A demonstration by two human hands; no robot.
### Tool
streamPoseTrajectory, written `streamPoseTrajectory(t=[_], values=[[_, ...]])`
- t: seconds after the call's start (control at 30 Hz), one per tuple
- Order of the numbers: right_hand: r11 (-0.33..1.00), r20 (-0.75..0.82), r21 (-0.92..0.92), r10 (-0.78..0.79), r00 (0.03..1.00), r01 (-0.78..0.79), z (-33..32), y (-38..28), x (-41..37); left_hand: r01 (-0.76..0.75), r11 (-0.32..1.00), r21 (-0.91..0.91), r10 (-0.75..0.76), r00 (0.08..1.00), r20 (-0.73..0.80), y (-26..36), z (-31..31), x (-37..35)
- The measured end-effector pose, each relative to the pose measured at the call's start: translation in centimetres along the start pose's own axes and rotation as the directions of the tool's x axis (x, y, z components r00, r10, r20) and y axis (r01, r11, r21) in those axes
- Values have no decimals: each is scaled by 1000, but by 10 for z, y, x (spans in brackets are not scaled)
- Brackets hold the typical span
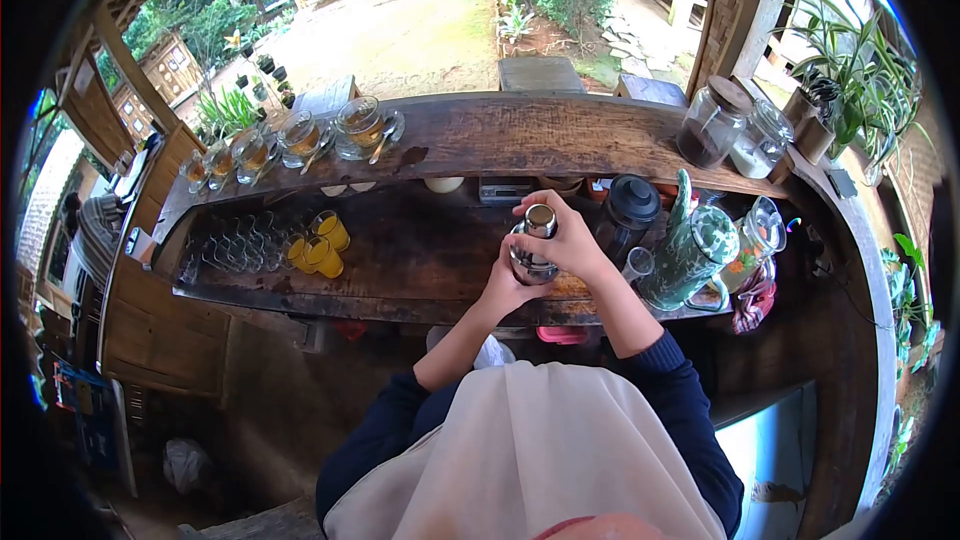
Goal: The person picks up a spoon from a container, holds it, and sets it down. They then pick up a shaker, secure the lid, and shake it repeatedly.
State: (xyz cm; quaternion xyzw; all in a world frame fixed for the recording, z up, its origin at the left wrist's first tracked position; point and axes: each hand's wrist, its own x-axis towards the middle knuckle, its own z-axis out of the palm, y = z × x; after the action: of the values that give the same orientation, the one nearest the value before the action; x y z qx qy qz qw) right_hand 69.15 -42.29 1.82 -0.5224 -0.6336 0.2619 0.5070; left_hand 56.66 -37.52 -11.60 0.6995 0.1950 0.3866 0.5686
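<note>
Over the lower counter I hold a shiny metal cocktail shaker [541, 218] upright, its round cap pointing up toward me. My left hand [508, 287] is wrapped round the lower body. My right hand [572, 240] grips it higher up, with fingers curled around the neck below the cap. Just right of my hands stand a dark-lidded French press [632, 202] and a small clear glass [638, 262]. A green speckled enamel pot [690, 252] with a tall spout is beside them.
On the upper ledge, several cups of tea [360, 122] stand on saucers at left; two lidded jars [712, 125] are at right. Yellow drinks [322, 256] and upturned glasses [238, 242] occupy the lower counter's left. A glass pitcher [762, 230] and red cloth [755, 298] lie far right.
</note>
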Motion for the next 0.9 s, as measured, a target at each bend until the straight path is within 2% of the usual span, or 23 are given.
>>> streamPoseTrajectory(t=[0.07, 0.2, 0.37, 0.53, 0.63, 0.7, 0.77, 0.8, 0.9], values=[[995, 28, -9, 95, 995, -95, 1, 4, 1, -44, 999, -6, 44, 998, -38, 10, 2, -1], [995, 18, -26, 93, 996, -92, 1, 2, 4, -50, 997, 58, 54, 996, -68, 16, 3, -4], [996, 28, -45, 81, 996, -80, 2, 0, 9, -62, 998, -17, 60, 995, -80, 19, 5, -4], [995, 21, -55, 82, 996, -80, 4, 0, 9, -70, 998, 0, 70, 994, -87, 17, 5, -4], [996, -38, -27, 84, 996, -85, 4, 0, 3, -105, 993, 49, 109, 991, -80, 20, 6, -3], [999, -110, -20, 27, 994, -30, 7, 1, 1, -136, 988, 77, 143, 986, -88, 18, 9, -4], [1000, -151, 23, 6, 988, -3, 12, 6, 0, -122, 989, -83, 112, 987, -112, 9, 10, -3], [997, -190, 67, -16, 982, 29, 13, 8, 0, -121, 989, -85, 111, 987, -113, 10, 10, -5], [994, -139, 108, 10, 990, 5, 11, 9, -5, -177, 984, -28, 172, 977, -129, 13, 10, -2]])
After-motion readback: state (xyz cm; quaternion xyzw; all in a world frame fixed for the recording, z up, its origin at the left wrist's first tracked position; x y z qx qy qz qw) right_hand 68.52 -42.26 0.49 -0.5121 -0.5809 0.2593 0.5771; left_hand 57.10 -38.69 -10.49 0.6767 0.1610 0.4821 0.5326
